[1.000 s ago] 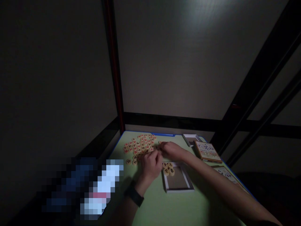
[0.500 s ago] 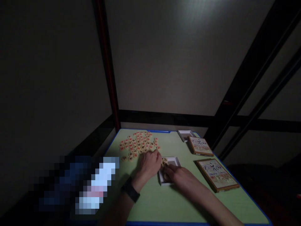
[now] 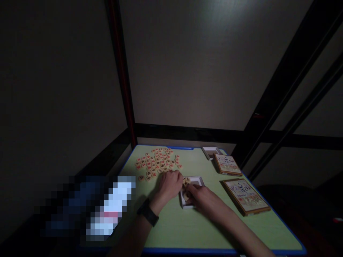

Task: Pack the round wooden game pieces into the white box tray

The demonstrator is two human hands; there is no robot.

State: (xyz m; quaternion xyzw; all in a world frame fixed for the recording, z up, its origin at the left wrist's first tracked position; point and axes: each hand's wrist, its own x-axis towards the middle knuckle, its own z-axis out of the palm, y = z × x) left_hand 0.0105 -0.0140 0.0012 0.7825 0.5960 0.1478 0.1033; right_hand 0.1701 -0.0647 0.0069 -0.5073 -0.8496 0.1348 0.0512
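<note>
My left hand (image 3: 170,184) is closed, its curled fingertips at the left rim of a small open white box (image 3: 198,181). Round wooden Chinese chess pieces (image 3: 187,181) show right at those fingertips, seemingly in their grip. Over the box, my right hand (image 3: 200,197) reaches in from the right with its fingers pinched together on a Chinese chess piece (image 3: 187,196), partly hidden beneath them. Other pieces (image 3: 158,161) with red or dark characters lie spread on the green table behind my left hand. A dark watch band (image 3: 148,213) circles my left wrist.
Two flat boxes with printed lids, one nearer (image 3: 246,196) and one farther (image 3: 227,164), lie on the right. Behind them sits another open white tray (image 3: 211,152). The green table (image 3: 177,230) has a blue edge. A blurred-out bright patch (image 3: 111,208) covers the left side.
My right hand has shifted slightly left and up within the box, its fingers now nearer my left fingertips. My left hand stays almost in place. The view has tilted a little.
</note>
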